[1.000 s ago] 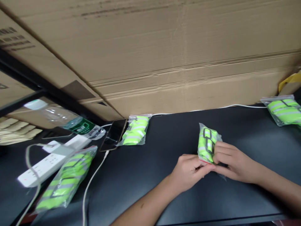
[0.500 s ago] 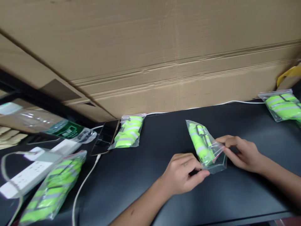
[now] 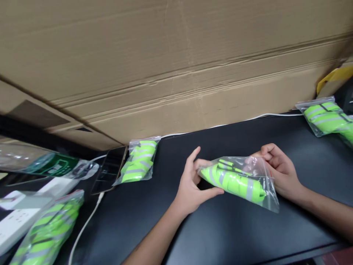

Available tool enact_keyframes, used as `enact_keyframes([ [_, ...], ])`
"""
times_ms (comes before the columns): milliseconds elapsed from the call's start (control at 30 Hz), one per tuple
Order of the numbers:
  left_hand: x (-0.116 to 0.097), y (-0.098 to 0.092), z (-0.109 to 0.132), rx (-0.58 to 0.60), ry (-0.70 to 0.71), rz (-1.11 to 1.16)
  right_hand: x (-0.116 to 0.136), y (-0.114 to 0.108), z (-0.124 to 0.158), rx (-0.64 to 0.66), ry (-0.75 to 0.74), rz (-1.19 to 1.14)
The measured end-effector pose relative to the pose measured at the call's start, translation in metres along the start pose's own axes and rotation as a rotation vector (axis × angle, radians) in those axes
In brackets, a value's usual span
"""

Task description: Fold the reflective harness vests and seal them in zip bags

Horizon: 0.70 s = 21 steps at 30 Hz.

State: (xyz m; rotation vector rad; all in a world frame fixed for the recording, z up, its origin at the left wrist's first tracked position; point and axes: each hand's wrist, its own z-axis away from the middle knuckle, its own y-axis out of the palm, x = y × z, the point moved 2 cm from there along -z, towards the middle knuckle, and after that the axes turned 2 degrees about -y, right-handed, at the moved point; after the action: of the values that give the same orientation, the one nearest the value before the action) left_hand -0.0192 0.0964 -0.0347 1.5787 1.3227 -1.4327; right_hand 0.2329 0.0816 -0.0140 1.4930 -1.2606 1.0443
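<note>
Between my hands is a clear zip-lock bag [image 3: 237,180] with a rolled neon-yellow reflective strap and a dark buckle piece inside. My left hand [image 3: 193,180] has its thumb and fingers around the bag's left end, the index finger raised. At the bag's right end, near its red-lined opening edge, my right hand [image 3: 281,169] pinches the plastic. The bag lies tilted, its lower right corner hanging free just above the black table [image 3: 132,224].
Similar bags lie at the back [image 3: 140,160], the far right [image 3: 324,116] and the lower left [image 3: 49,228]. A phone [image 3: 110,169], a white power strip [image 3: 19,217], cables and a plastic bottle [image 3: 55,163] are on the left. Cardboard [image 3: 176,55] stands behind the table.
The bag has turned from nearly upright to lying more sideways. My left hand has moved from its lower edge up to its left end. The view has shifted slightly right.
</note>
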Motion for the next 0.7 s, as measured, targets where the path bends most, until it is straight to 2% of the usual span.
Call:
enact_keyframes([
  [67, 0.001, 0.001, -0.001, -0.034, -0.039, 0.082, -0.003, -0.002, 0.001, -0.005, -0.06, 0.056],
  [133, -0.002, 0.0, -0.003, -0.015, -0.051, 0.041, -0.004, -0.005, 0.001, 0.062, -0.129, 0.186],
  [267, -0.013, -0.002, -0.004, 0.092, -0.002, -0.12, 0.002, -0.014, -0.004, 0.354, -0.217, 0.329],
  [367, -0.016, 0.0, -0.001, 0.176, -0.058, -0.022, 0.012, -0.018, -0.007, 0.609, -0.189, 0.389],
  [433, -0.016, 0.002, 0.003, 0.189, -0.092, 0.013, 0.015, -0.021, -0.008, 0.736, -0.154, 0.418],
  [500, -0.015, 0.004, 0.006, 0.125, -0.073, -0.021, 0.015, -0.024, -0.008, 0.776, -0.15, 0.421],
  [600, -0.017, 0.004, 0.008, 0.033, -0.017, -0.106, 0.007, -0.025, -0.009, 0.731, -0.152, 0.458],
  [700, -0.022, 0.007, 0.007, 0.089, 0.081, -0.213, -0.002, -0.021, -0.011, 0.691, -0.148, 0.511],
])
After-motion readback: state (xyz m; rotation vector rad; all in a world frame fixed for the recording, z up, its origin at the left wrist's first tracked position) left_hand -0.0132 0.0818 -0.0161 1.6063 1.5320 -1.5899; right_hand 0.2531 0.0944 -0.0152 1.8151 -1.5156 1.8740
